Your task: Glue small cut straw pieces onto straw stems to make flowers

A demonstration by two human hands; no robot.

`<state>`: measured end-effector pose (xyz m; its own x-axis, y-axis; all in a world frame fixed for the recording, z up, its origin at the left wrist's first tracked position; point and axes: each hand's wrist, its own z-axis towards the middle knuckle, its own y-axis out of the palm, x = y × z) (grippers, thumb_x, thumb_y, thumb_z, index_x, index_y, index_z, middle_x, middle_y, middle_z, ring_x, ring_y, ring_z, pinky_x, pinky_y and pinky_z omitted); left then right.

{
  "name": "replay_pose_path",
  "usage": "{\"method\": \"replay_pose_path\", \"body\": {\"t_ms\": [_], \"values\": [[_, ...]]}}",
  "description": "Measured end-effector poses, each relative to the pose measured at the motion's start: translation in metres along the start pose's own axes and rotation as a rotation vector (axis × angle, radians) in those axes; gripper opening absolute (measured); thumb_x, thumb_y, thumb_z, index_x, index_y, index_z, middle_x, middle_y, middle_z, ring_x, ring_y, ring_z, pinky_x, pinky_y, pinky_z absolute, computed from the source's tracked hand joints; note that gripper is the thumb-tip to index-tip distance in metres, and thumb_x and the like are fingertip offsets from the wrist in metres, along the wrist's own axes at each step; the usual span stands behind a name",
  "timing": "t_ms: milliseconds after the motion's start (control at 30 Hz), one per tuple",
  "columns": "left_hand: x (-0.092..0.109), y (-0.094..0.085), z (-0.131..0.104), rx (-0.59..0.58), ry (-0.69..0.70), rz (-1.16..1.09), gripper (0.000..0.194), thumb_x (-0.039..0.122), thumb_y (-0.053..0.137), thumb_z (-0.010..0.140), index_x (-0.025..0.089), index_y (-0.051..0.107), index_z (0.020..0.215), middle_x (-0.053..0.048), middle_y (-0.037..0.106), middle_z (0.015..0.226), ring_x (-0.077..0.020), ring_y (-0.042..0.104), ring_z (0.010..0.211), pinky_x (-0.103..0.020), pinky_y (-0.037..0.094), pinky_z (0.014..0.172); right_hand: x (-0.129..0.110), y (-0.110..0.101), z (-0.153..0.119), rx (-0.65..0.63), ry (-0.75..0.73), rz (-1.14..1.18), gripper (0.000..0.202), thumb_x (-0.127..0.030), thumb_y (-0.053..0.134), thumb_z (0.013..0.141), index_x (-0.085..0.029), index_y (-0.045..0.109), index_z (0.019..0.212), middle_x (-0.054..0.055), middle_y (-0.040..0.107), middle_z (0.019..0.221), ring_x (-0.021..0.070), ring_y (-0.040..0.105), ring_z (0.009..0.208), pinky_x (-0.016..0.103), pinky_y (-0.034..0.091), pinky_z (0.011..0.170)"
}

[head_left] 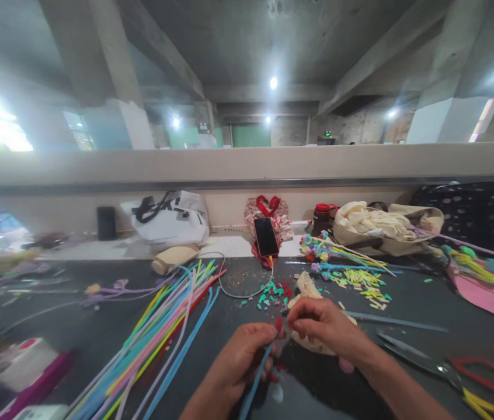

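My left hand (243, 349) is closed in a pinch on a blue pipe cleaner (254, 385), which slants down toward the bottom edge. A small red piece (278, 324) shows at the tips of its thumb and finger. Just to the right, my right hand (326, 322) is also pinched, close to the red piece but with a small gap. What its fingertips hold, if anything, is too small to make out. Beneath my right hand lies a cream cloth (307, 286). Short green and red cut pieces (275, 294) are scattered beyond my hands.
Left lies a bundle of coloured pipe cleaners (163, 338). Large scissors (442, 367) lie at the right. Farther back are yellow cut pieces (363, 280), small colourful flower-like stems (319, 248), a phone (265, 236) on a cable, a white bag (170, 219) and a cream cloth bag (387, 230).
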<state>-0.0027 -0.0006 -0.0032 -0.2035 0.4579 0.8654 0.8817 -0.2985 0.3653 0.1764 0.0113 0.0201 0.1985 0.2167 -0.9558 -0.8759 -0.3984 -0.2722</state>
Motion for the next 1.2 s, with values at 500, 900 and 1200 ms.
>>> {"method": "replay_pose_path", "body": {"t_ms": [500,900,1200], "values": [[-0.005,0.0,0.003,0.056,-0.011,0.239,0.03,0.042,0.057,0.063,0.012,0.061,0.061,0.006,0.046,0.032,-0.0032,0.03,0.022,-0.019,0.032,0.035,0.013,0.0,0.003,-0.028,0.027,-0.02,0.019,-0.018,0.061,0.064,-0.016,0.057,0.082,-0.004,0.057,0.062,0.0091,0.052,0.056,0.019,0.039,0.054],[-0.006,0.003,0.003,0.084,-0.065,0.439,0.023,0.027,0.049,0.065,0.012,0.059,0.049,0.003,0.047,0.031,-0.0039,0.029,0.02,-0.017,0.017,0.025,0.018,0.009,-0.001,-0.044,0.038,-0.138,0.018,-0.009,0.055,0.061,-0.016,0.056,0.077,-0.005,0.057,0.06,0.0081,0.051,0.055,0.016,0.036,0.049],[-0.009,0.004,0.004,0.077,-0.043,0.489,0.029,0.036,0.052,0.064,0.013,0.057,0.047,0.004,0.046,0.029,-0.0045,0.029,0.019,-0.018,0.015,0.026,0.012,0.012,-0.003,-0.013,-0.035,-0.446,0.014,-0.011,0.055,0.063,-0.017,0.056,0.076,-0.004,0.058,0.063,0.0096,0.053,0.058,0.017,0.036,0.052]]}}
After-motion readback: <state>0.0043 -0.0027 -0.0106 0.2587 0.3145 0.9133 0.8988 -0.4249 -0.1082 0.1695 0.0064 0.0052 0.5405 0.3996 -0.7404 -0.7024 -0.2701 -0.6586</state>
